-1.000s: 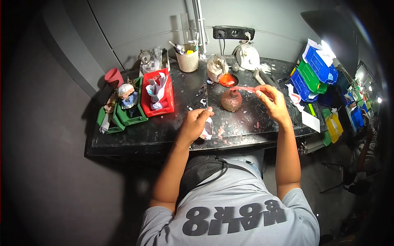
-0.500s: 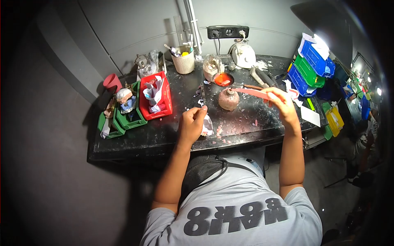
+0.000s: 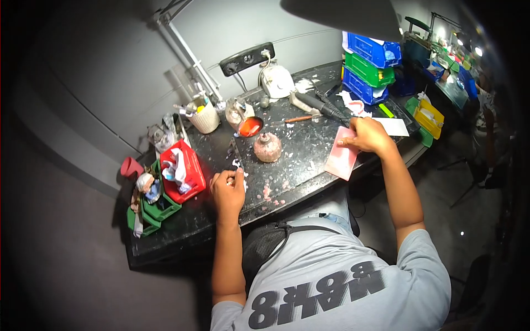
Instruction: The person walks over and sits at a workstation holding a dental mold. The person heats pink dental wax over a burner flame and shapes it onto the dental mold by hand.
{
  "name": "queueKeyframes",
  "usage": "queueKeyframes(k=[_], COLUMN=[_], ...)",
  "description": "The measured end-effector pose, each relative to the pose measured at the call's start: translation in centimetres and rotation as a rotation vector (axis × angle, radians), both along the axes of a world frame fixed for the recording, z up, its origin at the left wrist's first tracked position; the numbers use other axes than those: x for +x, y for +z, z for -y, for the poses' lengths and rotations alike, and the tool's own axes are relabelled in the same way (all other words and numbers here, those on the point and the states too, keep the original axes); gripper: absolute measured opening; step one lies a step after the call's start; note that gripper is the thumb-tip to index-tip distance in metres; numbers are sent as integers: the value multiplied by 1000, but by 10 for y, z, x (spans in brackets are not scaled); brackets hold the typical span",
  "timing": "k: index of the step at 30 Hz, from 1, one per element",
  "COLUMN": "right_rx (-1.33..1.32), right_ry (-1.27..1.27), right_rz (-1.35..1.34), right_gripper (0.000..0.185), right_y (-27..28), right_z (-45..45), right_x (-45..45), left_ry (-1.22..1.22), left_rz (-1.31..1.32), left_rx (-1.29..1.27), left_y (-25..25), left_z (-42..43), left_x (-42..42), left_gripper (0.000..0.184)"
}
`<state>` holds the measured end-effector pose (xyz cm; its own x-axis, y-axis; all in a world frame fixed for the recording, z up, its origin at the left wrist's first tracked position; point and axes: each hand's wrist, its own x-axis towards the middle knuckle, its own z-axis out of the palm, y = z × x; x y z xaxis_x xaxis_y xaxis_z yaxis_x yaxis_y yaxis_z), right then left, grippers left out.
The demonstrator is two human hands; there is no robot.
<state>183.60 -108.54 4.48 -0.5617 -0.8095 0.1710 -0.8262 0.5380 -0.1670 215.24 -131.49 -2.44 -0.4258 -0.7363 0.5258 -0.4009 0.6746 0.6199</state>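
Note:
My right hand (image 3: 369,135) grips the upper edge of a flat pink wax sheet (image 3: 342,160), low over the right part of the workbench. My left hand (image 3: 227,193) is closed near the front edge, with the thumb against curled fingers. Something whitish shows by its fingers, mostly hidden, and I cannot make out what it holds. Between the hands stands a round, pink-stained burner (image 3: 268,149). Behind it is a small dark dish of red wax (image 3: 250,127). A thin metal strip (image 3: 234,148) lies just beyond my left hand.
Red (image 3: 190,179) and green bins (image 3: 165,208) stand left. At the back are a tool cup (image 3: 204,118), a jar (image 3: 234,113) and a white device (image 3: 277,81). Right are a handpiece (image 3: 317,105), stacked bins (image 3: 371,69) and white paper (image 3: 392,127). Pink scraps (image 3: 267,192) litter the dark bench (image 3: 298,185).
My right hand has moved the wax sheet away from above the burner, rightward and down, turning its flat face up. My left hand stays closed near the front edge. The view has turned right.

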Motion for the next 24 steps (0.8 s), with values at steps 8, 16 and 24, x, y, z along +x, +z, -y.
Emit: queueKeyframes(k=[8,16,24], right_rx=[-215,-343,-448], right_ry=[264,369,363], right_rz=[61,30,59], right_gripper=[51,26,10], right_y=[5,-32,-31], right_z=[-43,-65,-67], right_x=[52,77,83], left_ry=[7,-304,-871], left_rz=[33,118,393], left_rx=[-9,-304,-408], left_y=[9,49,39], left_z=[-6,-69,-121], left_x=[-3,-17,-68], left_gripper=[22,32,54])
